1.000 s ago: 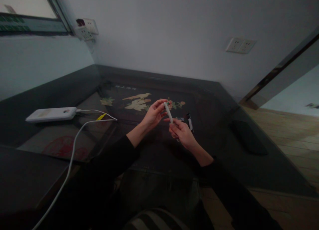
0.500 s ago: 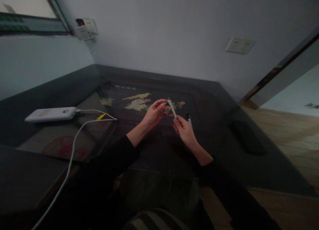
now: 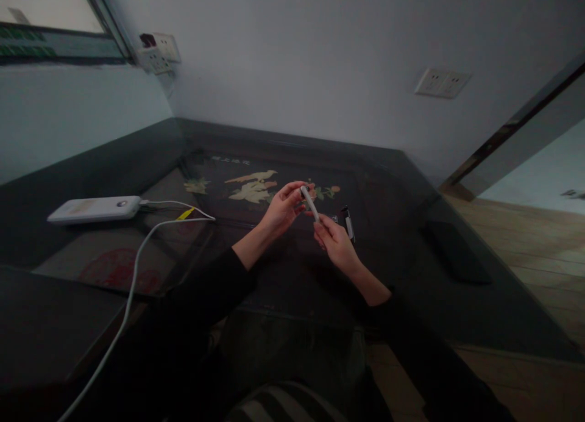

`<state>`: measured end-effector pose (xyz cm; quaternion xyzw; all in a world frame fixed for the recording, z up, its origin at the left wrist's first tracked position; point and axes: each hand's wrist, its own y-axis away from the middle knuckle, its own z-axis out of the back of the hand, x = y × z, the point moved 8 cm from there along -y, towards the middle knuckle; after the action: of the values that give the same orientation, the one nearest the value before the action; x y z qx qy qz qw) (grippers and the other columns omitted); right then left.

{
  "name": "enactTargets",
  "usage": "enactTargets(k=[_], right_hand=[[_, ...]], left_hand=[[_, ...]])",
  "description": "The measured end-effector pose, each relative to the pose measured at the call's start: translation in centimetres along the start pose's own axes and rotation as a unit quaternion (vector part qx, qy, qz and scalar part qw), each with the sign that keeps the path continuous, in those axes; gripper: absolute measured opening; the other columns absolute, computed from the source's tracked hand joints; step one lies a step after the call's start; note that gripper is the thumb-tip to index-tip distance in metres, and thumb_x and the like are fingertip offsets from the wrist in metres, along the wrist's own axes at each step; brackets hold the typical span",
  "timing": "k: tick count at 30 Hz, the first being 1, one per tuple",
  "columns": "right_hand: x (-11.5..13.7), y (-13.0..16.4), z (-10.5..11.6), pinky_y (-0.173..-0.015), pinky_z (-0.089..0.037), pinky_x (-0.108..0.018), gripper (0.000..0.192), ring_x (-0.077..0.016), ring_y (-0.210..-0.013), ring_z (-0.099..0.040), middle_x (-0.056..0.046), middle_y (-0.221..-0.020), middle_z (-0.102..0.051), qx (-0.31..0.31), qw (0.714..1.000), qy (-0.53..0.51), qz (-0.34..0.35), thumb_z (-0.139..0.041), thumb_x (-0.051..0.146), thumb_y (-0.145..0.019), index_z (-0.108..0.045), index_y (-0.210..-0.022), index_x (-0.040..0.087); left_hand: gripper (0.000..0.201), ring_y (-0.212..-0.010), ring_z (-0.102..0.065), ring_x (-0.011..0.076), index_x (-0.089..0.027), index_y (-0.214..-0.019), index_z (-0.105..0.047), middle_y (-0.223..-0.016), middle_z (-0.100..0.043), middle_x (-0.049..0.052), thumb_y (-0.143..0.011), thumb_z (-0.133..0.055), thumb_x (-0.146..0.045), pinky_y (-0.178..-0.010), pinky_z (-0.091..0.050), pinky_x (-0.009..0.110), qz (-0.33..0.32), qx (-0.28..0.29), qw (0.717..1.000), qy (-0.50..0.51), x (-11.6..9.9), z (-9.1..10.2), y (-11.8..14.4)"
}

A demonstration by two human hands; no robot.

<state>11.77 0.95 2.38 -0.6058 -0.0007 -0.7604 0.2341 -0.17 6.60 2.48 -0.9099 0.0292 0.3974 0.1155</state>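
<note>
My right hand [image 3: 335, 240] is closed around the lower end of a slim whitish stick [image 3: 311, 205], which slants up and to the left. At the stick's upper end, my left hand [image 3: 286, 207] pinches a small dark piece [image 3: 302, 193]; it is too small to name. Stick and piece are together at the left fingertips, and I cannot tell whether they are joined. Just beyond my right hand, a small black-and-white object [image 3: 348, 224] lies on the dark table [image 3: 292, 263]. The fingers partly hide both ends of the stick.
A white power bank [image 3: 94, 209] lies on the left with a white cable [image 3: 132, 282] running toward me, and a yellow tag [image 3: 185, 214] on it. A flat black object [image 3: 457, 251] rests at the right. A wall with sockets [image 3: 442, 83] stands behind the table.
The stick has moved slightly left, and its upper end now meets the small piece in my left fingers. More of the black-and-white object shows beside my right hand.
</note>
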Motion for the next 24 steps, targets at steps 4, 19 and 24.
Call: enactTargets(k=[4, 19, 24], right_hand=[[-0.4, 0.2, -0.2, -0.047, -0.033, -0.025, 0.048, -0.0121, -0.054, -0.039, 0.000, -0.070, -0.049, 0.002, 1.000, -0.017, 0.001, -0.048, 0.038, -0.095, -0.046, -0.140, 0.022], [0.5, 0.6, -0.8, -0.044, -0.039, -0.028, 0.049, -0.0179, -0.060, -0.047, -0.009, -0.089, -0.063, 0.015, 1.000, -0.024, 0.002, -0.046, 0.032, -0.094, -0.045, -0.143, 0.031], [1.0, 0.3, 0.2, -0.047, -0.041, -0.029, 0.047, -0.0189, -0.064, -0.051, -0.009, -0.091, -0.064, -0.026, 0.999, 0.019, 0.028, -0.047, 0.028, -0.094, -0.048, -0.141, 0.031]], left_hand=[[0.037, -0.077, -0.064, 0.0089, -0.021, -0.091, -0.067, -0.104, -0.072, 0.002, -0.062, -0.087, -0.033, -0.067, -0.049, 0.019, -0.002, 0.000, 1.000, 0.009, -0.1, -0.1, 0.0], [0.037, -0.079, -0.064, 0.0096, -0.020, -0.090, -0.067, -0.104, -0.071, 0.002, -0.061, -0.087, -0.032, -0.067, -0.048, 0.019, 0.003, -0.013, 1.000, 0.012, -0.1, -0.1, 0.1], [0.038, -0.074, -0.062, 0.0077, -0.020, -0.089, -0.067, -0.100, -0.071, 0.000, -0.059, -0.088, -0.033, -0.065, -0.049, 0.018, 0.005, -0.021, 1.000, 0.017, 0.0, 0.1, 0.1]])
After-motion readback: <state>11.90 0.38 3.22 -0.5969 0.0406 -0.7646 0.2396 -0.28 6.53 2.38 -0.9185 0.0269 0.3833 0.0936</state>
